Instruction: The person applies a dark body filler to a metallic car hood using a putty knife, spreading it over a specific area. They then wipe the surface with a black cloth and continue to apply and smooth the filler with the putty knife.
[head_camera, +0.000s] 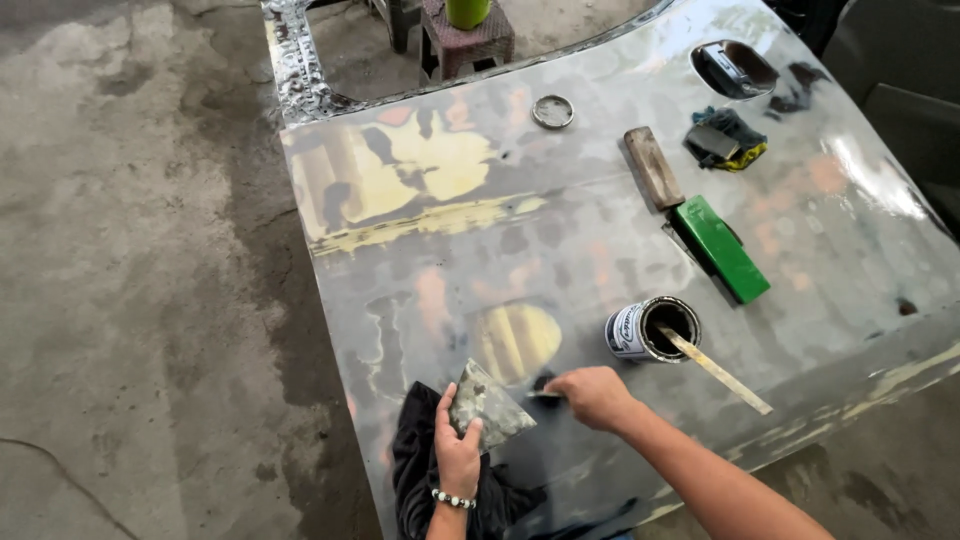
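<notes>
My left hand (458, 452) holds a flat, putty-smeared mixing board (487, 405) tilted over the bare metal car door panel (560, 230). My right hand (597, 397) grips a small putty knife (545, 394), its blade touching a dark dab of filler on the panel next to the board. Just right of my right hand stands an open tin of filler (650, 329) with a wooden stir stick (715, 369) leaning out of it. A patch of yellowish filler (520, 340) lies on the panel above my hands.
A dark cloth (420, 480) hangs under my left wrist. On the panel lie a green sanding block (722, 248), a wooden block (653, 166), a tin lid (553, 111) and a rag with sandpaper (725, 138). Concrete floor (130, 280) spreads left; a stool (465, 40) stands behind.
</notes>
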